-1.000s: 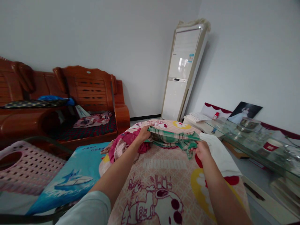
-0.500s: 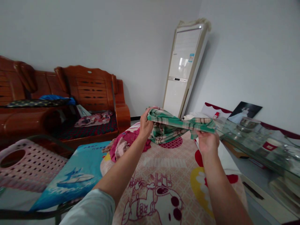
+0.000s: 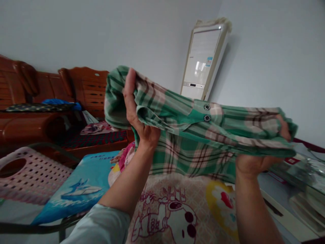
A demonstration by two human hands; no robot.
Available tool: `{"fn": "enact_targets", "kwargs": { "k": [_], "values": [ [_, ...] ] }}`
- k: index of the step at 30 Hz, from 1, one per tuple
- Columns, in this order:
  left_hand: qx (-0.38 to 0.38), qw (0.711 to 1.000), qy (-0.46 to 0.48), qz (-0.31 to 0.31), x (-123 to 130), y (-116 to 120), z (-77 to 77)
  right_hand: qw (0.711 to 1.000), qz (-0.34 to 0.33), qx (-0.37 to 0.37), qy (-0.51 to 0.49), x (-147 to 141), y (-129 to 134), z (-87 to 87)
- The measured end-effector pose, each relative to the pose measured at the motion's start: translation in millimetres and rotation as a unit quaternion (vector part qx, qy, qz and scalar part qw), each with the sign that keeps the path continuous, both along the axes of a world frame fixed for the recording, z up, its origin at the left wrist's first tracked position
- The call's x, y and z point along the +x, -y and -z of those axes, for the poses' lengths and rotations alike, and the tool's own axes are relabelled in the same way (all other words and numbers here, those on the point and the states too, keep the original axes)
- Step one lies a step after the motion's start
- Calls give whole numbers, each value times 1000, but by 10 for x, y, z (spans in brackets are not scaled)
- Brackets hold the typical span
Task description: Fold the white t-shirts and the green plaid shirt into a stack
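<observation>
A green plaid garment [image 3: 175,105] with pink and dark brown stripes is stretched between my two hands, raised above the table. Two dark round buttons [image 3: 207,112] sit on its band near the middle. I cannot tell what kind of garment it is. My left hand [image 3: 146,127] grips the left part, with a finger showing over the cloth and the bunched end hanging past it. My right hand [image 3: 254,164] is closed on the right end; most of its fingers are hidden by cloth. Lower folds hang down close to the patterned cover [image 3: 162,206].
Pink clothing [image 3: 128,156] lies on the cover's left side. A blue bag [image 3: 81,186] and a pink woven plastic basket [image 3: 33,176] stand at left. Behind are wooden seats [image 3: 86,91] and a tall air conditioner [image 3: 203,57]. A glass-topped cabinet [image 3: 302,173] is at right.
Both hands have lifted the plaid garment up and closer to me, and spread it wider. Its buttoned band now faces me. The right hand has moved right.
</observation>
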State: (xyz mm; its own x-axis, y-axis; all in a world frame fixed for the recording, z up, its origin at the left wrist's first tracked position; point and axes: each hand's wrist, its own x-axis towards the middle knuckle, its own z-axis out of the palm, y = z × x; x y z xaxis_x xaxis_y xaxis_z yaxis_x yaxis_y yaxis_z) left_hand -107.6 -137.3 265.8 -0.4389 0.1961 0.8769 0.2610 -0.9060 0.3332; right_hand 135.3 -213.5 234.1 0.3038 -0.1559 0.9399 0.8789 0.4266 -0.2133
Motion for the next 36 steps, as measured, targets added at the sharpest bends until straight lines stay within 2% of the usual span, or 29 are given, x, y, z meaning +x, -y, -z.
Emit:
{"fn": "enact_targets", "kwargs": {
  "k": [3,5,8,12,14,16,19,22,25,26,27,29,32,34,36],
  "values": [
    [74,996,17,-47,-56,-111,-82,1000,3,-1,8,-19,1,-5],
    [39,996,-58,-59,-103,-198,31,999,5,-32,9,4,-45,91],
    [-74,979,-183,-60,-183,-291,422,994,7,-112,17,91,-159,377],
    [-196,948,-236,-83,-245,-423,984,976,-6,-212,38,237,-375,837],
    [-230,936,-245,-104,-221,-569,1150,965,-4,-256,49,298,-532,1013],
    [-265,920,-262,-121,-150,-792,1240,952,5,-303,54,352,-743,1128],
    [-333,883,-301,-135,9,-1217,1324,917,18,-395,57,434,-1137,1208],
    [-399,837,-350,-134,126,-1598,1477,860,4,-502,90,523,-1465,1273],
    [-481,751,-449,-57,146,-1761,1735,804,-21,-580,126,589,-1527,1456],
    [-490,733,-469,-45,144,-1749,1833,793,-11,-597,120,600,-1478,1554],
    [-478,730,-487,-36,145,-1704,1930,784,2,-612,108,606,-1400,1668],
    [-431,739,-517,-16,172,-1528,2117,774,19,-628,74,609,-1187,1922],
    [-380,740,-554,35,264,-1141,2362,764,5,-642,66,623,-822,2266],
    [-352,739,-570,66,317,-896,2508,771,7,-634,58,663,-603,2406],
    [-339,732,-586,80,327,-723,2652,776,24,-629,44,731,-415,2464]
  ]
}}
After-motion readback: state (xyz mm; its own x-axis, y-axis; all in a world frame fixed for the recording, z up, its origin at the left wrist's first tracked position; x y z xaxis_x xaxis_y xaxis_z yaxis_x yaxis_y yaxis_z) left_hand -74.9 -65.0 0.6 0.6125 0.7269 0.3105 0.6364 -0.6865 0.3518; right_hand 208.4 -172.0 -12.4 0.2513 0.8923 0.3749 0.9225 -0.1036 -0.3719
